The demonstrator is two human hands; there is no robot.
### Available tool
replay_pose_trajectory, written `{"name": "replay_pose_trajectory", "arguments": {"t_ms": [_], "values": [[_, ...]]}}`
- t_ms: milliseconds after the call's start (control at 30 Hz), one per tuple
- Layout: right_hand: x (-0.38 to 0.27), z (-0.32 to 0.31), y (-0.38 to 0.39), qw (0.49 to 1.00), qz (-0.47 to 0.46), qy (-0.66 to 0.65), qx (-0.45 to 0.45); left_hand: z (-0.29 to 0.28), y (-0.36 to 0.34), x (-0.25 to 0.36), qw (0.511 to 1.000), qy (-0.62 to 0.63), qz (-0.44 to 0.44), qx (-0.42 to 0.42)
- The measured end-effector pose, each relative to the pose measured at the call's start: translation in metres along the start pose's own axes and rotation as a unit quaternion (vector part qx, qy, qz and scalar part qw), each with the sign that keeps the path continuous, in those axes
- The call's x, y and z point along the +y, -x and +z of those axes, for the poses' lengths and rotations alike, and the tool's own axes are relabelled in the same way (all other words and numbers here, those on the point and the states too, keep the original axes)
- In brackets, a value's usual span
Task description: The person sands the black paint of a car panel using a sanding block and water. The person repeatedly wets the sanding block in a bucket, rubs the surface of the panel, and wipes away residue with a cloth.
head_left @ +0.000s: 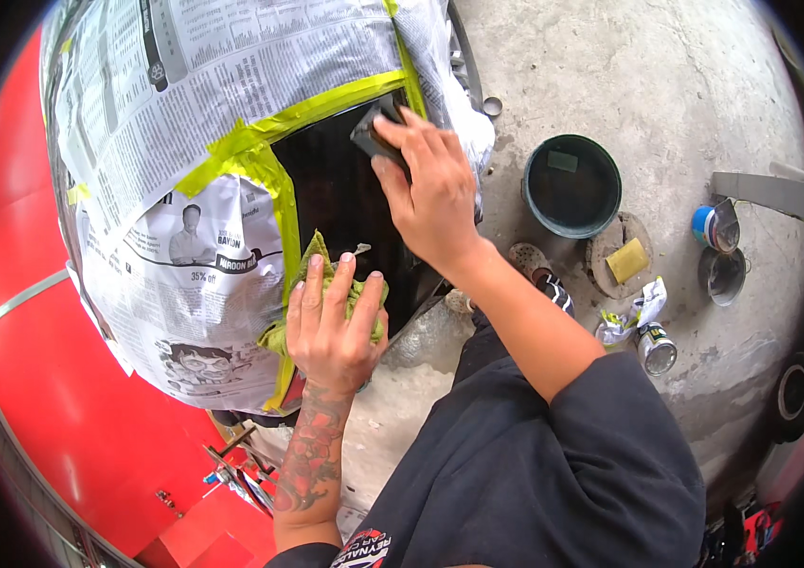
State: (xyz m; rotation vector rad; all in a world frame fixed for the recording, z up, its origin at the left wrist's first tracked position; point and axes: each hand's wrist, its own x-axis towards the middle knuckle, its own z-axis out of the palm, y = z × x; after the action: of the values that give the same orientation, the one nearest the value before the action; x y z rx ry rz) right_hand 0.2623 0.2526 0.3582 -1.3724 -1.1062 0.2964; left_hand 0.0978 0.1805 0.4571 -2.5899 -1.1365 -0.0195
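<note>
A glossy black car panel (331, 185) shows between newspaper masking and yellow-green tape (326, 99). On its upper part my right hand (435, 189) grips a dark sanding block (375, 137), fingers over its top and thumb along its near side. My left hand (334, 322) rests lower on the panel over a bunched green cloth (274, 333). Its fingers stretch across the cloth and hold it down; the cloth sticks out on both sides of the hand. The block's underside is hidden.
Newspaper (213, 227) covers the surrounding bodywork. Right of the car, a dark bucket of water (572, 222) stands on the concrete floor (629, 85). Near it are a yellow sponge (627, 260), a crumpled wrapper (646, 305) and several cans (658, 350). A wheel (793, 396) lies far right.
</note>
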Motion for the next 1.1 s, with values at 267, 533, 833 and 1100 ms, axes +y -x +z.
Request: {"name": "replay_pose_trajectory", "arguments": {"t_ms": [267, 533, 833, 1100], "values": [[0.007, 0.001, 0.002, 1.0, 0.009, -0.019, 0.011, -0.001, -0.001, 0.002, 1.0, 0.014, -0.004, -0.007], [0.011, -0.002, 0.006, 0.998, 0.016, -0.058, -0.01, -0.002, 0.0, 0.001, 1.0, 0.017, -0.004, -0.01], [0.018, -0.008, 0.016, 0.997, 0.006, -0.072, -0.027, -0.001, 0.0, 0.001, 1.0, 0.018, 0.001, -0.009], [0.027, -0.001, 0.009, 0.998, 0.02, -0.055, -0.016, -0.001, 0.0, 0.002, 1.0, 0.0, -0.004, -0.006]]}}
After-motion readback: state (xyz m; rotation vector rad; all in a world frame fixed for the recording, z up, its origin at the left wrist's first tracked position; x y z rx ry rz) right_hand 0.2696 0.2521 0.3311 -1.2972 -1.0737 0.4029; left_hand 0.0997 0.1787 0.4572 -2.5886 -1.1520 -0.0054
